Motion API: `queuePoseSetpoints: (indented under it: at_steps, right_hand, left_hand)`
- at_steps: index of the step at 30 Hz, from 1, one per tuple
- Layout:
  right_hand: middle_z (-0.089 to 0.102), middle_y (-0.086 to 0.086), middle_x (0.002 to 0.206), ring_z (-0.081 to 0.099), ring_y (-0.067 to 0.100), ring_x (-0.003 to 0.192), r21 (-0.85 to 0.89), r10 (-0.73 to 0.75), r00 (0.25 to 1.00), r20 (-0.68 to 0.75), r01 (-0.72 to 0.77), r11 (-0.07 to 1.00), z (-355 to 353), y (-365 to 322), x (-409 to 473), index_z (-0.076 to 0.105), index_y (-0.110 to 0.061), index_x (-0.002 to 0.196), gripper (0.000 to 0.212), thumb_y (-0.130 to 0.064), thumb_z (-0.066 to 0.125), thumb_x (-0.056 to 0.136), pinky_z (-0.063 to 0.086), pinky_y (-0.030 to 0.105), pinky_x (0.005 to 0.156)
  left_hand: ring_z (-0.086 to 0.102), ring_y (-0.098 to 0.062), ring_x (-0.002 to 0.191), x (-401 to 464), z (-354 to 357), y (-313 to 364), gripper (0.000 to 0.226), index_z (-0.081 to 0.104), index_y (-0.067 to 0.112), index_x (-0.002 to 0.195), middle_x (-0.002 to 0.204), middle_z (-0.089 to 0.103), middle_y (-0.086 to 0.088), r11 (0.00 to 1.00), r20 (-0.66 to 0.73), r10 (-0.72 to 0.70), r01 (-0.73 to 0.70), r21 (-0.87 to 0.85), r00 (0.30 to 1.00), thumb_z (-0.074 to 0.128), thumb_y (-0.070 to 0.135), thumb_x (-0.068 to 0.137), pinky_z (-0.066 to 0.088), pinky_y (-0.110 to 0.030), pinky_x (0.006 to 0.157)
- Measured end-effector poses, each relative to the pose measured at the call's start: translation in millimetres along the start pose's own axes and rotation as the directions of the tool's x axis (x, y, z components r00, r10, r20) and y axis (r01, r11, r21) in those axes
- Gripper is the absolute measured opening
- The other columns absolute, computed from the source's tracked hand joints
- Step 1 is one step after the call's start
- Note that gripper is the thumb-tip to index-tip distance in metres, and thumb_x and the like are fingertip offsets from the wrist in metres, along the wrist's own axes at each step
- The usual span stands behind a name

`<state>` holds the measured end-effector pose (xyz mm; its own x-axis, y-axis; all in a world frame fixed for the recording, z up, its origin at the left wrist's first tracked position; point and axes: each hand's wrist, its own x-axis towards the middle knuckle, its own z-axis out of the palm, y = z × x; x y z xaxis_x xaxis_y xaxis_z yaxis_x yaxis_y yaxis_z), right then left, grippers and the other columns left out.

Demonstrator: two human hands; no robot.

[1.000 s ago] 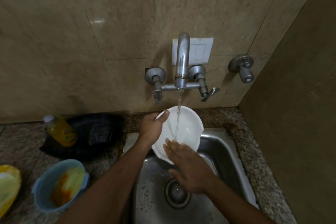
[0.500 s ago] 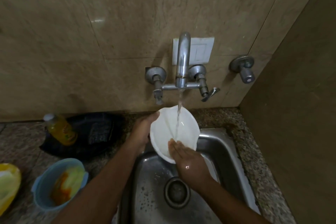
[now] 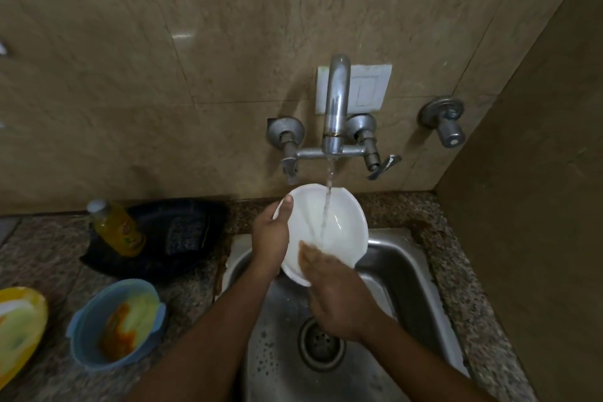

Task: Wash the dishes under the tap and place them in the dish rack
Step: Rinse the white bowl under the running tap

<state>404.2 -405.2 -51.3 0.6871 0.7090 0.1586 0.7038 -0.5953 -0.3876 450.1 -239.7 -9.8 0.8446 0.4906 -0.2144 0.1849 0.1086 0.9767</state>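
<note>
From the head camera, a smooth, round white bowl (image 3: pixel 339 222) is tilted under the chrome wall tap (image 3: pixel 336 108), whose thin stream of water (image 3: pixel 328 199) runs into the glossy hollow. The left hand (image 3: pixel 270 238) grasps the bowl's left rim, thumb hooked over the edge. The right hand (image 3: pixel 339 290) lies with loose, blurred fingers against the bowl's lower rim; whether it grips cannot be told. The bowl hangs over the back edge of the brushed steel sink (image 3: pixel 408 287), whose wet basin and round drain (image 3: pixel 321 344) lie open below. The speckled granite counter (image 3: pixel 456 264) is a narrow strip on the right against the tiled wall. On the left stand a blue plastic bowl with orange smears (image 3: pixel 114 326), a yellow plastic dish (image 3: pixel 19 330), an orange-filled bottle (image 3: pixel 114 228) and a black woven basket (image 3: pixel 182 232).
</note>
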Motion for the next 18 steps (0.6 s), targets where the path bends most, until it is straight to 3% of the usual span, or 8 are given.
queuePoseSetpoints:
  at_steps: [3,6,9,11,14,16,18]
  right_hand:
    - [0.013,-0.013,0.160,0.007,-0.002,0.147,0.060,-0.035,0.996,0.088,0.030,0.998,-6.0,3.6,-5.4,0.020,-0.026,0.156,0.075,-0.029,0.054,0.089,0.004,0.019,0.117]
    - [0.016,-0.015,0.159,0.015,0.006,0.147,-0.088,-0.008,0.995,0.097,0.016,0.996,-18.8,19.0,-11.8,0.026,-0.030,0.155,0.070,-0.035,0.047,0.089,0.016,0.030,0.119]
    - [0.016,-0.009,0.162,0.013,0.013,0.149,0.053,0.051,0.996,0.069,-0.055,0.997,-4.1,-8.3,-7.3,0.020,-0.024,0.156,0.075,-0.033,0.052,0.088,0.010,0.029,0.119]
    - [0.024,-0.006,0.160,0.020,0.012,0.148,0.056,0.015,0.998,0.054,-0.018,0.998,-2.7,-6.0,-14.4,0.025,-0.023,0.155,0.074,-0.030,0.053,0.087,0.011,0.027,0.119]
    - [0.032,0.002,0.158,0.032,0.019,0.145,-0.138,0.108,0.994,0.032,-0.102,0.985,-19.3,29.2,-19.5,0.032,-0.018,0.153,0.063,-0.041,0.038,0.095,0.024,0.039,0.120]
    - [0.010,0.010,0.163,0.013,0.024,0.151,-0.146,0.264,0.964,0.017,-0.259,0.955,-19.6,27.3,-1.3,0.016,-0.009,0.156,0.071,-0.051,0.023,0.099,0.011,0.039,0.123]
    - [-0.016,0.007,0.160,-0.012,0.019,0.150,-0.015,0.344,0.937,0.062,-0.343,0.939,-10.1,4.8,14.4,-0.005,-0.009,0.156,0.078,-0.060,0.012,0.099,-0.001,0.038,0.123]
  left_hand:
    - [0.069,-0.007,0.094,3.9,2.3,2.2,0.020,0.075,0.027,0.095,0.093,0.076,0.011,1.000,0.056,-0.011,0.010,0.019,0.998,0.062,0.042,0.093,0.053,-0.027,0.081]
    - [0.069,-0.012,0.094,0.4,3.0,-1.2,0.021,0.075,0.027,0.096,0.093,0.075,0.009,0.999,0.041,-0.021,0.020,0.034,0.999,0.061,0.042,0.093,0.054,-0.031,0.084]
    - [0.069,-0.010,0.090,3.9,8.5,6.9,0.017,0.075,0.028,0.088,0.087,0.075,0.011,0.996,0.071,-0.005,-0.001,0.087,0.997,0.063,0.041,0.092,0.053,-0.030,0.082]
    - [0.069,-0.012,0.089,8.0,6.5,7.6,0.018,0.075,0.028,0.089,0.087,0.075,0.009,0.994,0.091,-0.011,0.001,0.110,0.996,0.064,0.042,0.091,0.055,-0.034,0.085]
    - [0.070,-0.013,0.091,2.1,2.4,-4.6,0.021,0.076,0.026,0.090,0.088,0.076,0.008,0.994,0.042,-0.008,0.004,0.107,0.999,0.064,0.043,0.091,0.055,-0.035,0.085]
    - [0.070,-0.016,0.089,-3.4,8.7,-10.6,0.026,0.076,0.023,0.088,0.085,0.076,0.005,0.991,0.013,-0.040,0.038,0.132,0.999,0.063,0.046,0.091,0.055,-0.036,0.083]
    - [0.070,-0.018,0.086,-6.3,13.2,-8.5,0.029,0.075,0.021,0.086,0.083,0.075,0.001,0.986,0.014,-0.063,0.061,0.153,0.998,0.062,0.046,0.091,0.054,-0.037,0.083]
